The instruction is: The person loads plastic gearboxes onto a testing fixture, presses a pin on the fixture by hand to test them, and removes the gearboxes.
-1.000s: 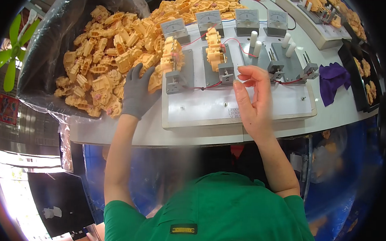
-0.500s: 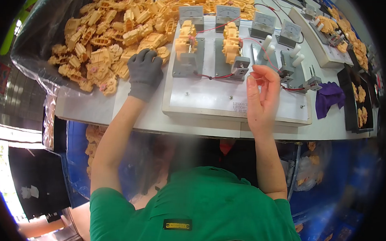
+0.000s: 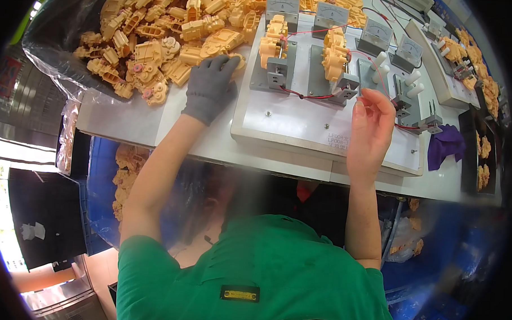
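My left hand (image 3: 210,89), in a grey glove, lies palm down by the near edge of a heap of yellow plastic gearboxes (image 3: 149,69). Its fingers are bent, the thumb apart; the tips are partly hidden beside one gearbox, and no held part shows. My bare right hand (image 3: 371,136) hovers over the front of a white test board (image 3: 294,124), fingers loosely curled and apart, nothing visible in them. Just left of its fingertips is a metal bracket (image 3: 347,88) with red and black wires. One gearbox (image 3: 275,41) sits on the left fixture, another (image 3: 334,53) on the middle fixture.
Analog meters (image 3: 332,17) stand behind the fixtures. White pegs (image 3: 414,82) rise at the right. A purple cloth (image 3: 446,147) lies beside a black tray (image 3: 474,187) of parts. Black plastic film (image 3: 54,46) lines the heap's left side.
The camera view has shifted and tilted, so the board and heap appear further right and higher. Both hands keep nearly the same places and poses; the gearboxes stay on their fixtures.
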Demonstrator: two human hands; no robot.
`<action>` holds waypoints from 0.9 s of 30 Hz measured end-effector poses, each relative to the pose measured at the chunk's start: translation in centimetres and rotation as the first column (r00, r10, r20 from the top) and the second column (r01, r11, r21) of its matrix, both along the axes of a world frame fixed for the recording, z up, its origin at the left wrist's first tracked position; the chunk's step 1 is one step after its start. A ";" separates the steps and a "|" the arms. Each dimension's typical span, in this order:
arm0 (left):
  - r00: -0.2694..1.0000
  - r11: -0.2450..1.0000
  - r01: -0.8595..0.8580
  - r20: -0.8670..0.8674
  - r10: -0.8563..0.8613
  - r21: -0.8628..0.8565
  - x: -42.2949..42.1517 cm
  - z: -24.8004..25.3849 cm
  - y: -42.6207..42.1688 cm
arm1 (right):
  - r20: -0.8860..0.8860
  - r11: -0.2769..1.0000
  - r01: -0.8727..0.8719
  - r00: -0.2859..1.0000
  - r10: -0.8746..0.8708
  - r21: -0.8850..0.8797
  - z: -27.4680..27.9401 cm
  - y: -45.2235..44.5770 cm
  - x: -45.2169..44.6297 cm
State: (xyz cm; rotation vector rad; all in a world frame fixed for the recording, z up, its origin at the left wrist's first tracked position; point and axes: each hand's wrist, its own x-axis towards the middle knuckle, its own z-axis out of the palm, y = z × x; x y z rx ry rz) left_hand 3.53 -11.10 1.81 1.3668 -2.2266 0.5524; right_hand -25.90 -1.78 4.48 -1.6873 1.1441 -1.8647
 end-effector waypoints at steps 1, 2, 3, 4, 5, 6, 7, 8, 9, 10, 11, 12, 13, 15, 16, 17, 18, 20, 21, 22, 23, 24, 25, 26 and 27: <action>1.000 1.000 -0.004 -0.004 0.004 0.002 -0.3 0.3 -0.3 | -0.004 1.000 0.004 1.000 -0.004 -0.004 0.0 0.0 0.0; 0.989 0.986 -0.121 0.098 0.110 0.116 -0.7 0.9 -0.7 | -0.007 1.000 0.000 1.000 0.000 -0.003 0.1 0.1 0.1; 0.957 0.946 -0.244 0.210 0.199 0.214 -0.9 1.2 -0.9 | -0.003 1.000 0.006 1.000 -0.006 0.005 0.1 0.1 0.1; 0.957 0.946 -0.244 0.209 0.200 0.213 -0.8 1.3 -0.9 | 0.002 1.000 0.013 1.000 -0.013 0.013 0.1 0.1 0.1; 0.973 0.954 -0.190 0.172 0.152 0.233 -0.5 1.4 -1.0 | 0.002 1.000 0.014 1.000 -0.014 0.012 0.1 0.1 0.1; 0.985 0.959 -0.133 0.136 0.102 0.249 -0.3 1.5 -1.0 | 0.006 1.000 0.000 1.000 0.000 0.005 0.1 0.1 0.0; 0.985 0.960 -0.129 0.142 0.095 0.248 0.1 1.8 -0.8 | 0.013 1.000 -0.010 1.000 0.010 -0.001 0.0 0.1 0.0; 0.998 0.966 -0.012 -0.057 0.028 0.257 0.7 2.1 -0.2 | 0.022 1.000 -0.001 1.000 0.001 -0.001 0.0 0.1 -0.1; 0.967 0.964 0.102 -0.252 -0.038 0.246 1.1 2.3 0.2 | 0.012 1.000 -0.005 1.000 0.005 -0.005 0.0 0.1 -0.1; 0.970 0.963 0.102 -0.242 -0.040 0.248 1.4 2.2 0.5 | 0.000 1.000 -0.014 1.000 0.014 -0.008 0.0 0.1 -0.1; 0.806 0.916 0.257 -0.591 -0.028 0.308 1.9 2.0 0.8 | 0.010 1.000 -0.018 1.000 0.018 -0.009 0.0 0.1 -0.1; 0.527 0.861 0.414 -0.849 0.039 0.296 2.5 2.1 1.0 | 0.011 1.000 -0.008 1.000 0.008 -0.006 0.0 0.1 -0.1; 0.351 0.813 0.515 -0.932 0.089 0.272 2.9 2.3 1.2 | 0.013 1.000 -0.003 1.000 0.003 -0.003 0.0 0.1 0.0; 0.042 0.773 0.613 -0.984 0.176 0.164 3.7 2.4 1.8 | 0.033 1.000 -0.022 0.999 0.022 -0.005 0.2 0.2 0.0; -0.273 0.731 0.682 -0.923 0.270 0.012 3.9 2.3 2.1 | 0.042 1.000 -0.022 0.999 0.022 -0.003 0.2 0.3 -0.1; -0.422 0.740 0.672 -0.841 0.338 -0.040 3.9 2.3 2.4 | 0.075 0.999 -0.031 0.997 0.032 -0.014 0.1 0.3 -0.2; -0.423 0.748 0.662 -0.844 0.328 -0.042 4.2 2.3 2.8 | 0.079 0.999 -0.044 0.996 0.045 -0.020 0.1 0.7 -0.4; -0.669 0.578 0.728 -0.569 0.479 -0.369 5.1 2.3 3.7 | 0.106 1.000 0.029 0.994 -0.028 -0.012 0.6 1.7 -1.2; -0.692 0.557 0.717 -0.522 0.499 -0.419 5.6 2.1 4.0 | 0.108 1.000 0.014 0.994 -0.013 -0.014 0.8 2.2 -2.0; -0.697 0.565 0.711 -0.523 0.490 -0.419 5.6 2.5 4.5 | 0.057 0.993 0.116 0.992 -0.114 -0.023 0.9 2.7 -3.2; -0.708 0.522 0.706 -0.491 0.508 -0.478 5.1 3.4 5.1 | 0.006 0.975 0.220 0.976 -0.220 -0.039 1.0 2.8 -4.3; -0.713 0.475 0.698 -0.460 0.529 -0.536 4.7 4.2 5.5 | 0.006 0.975 0.216 0.976 -0.216 -0.043 1.3 2.7 -5.1; -0.714 0.472 0.697 -0.462 0.527 -0.539 4.5 5.1 5.7 | -0.001 0.960 0.279 0.960 -0.279 0.007 1.6 2.6 -5.9; -0.691 0.474 0.722 -0.483 0.538 -0.504 4.2 5.9 5.9 | -0.010 0.937 0.345 0.939 -0.345 0.057 1.7 2.5 -6.7; -0.666 0.473 0.746 -0.504 0.550 -0.469 3.8 6.6 5.9 | -0.038 0.930 0.350 0.937 -0.348 0.110 1.5 2.3 -7.5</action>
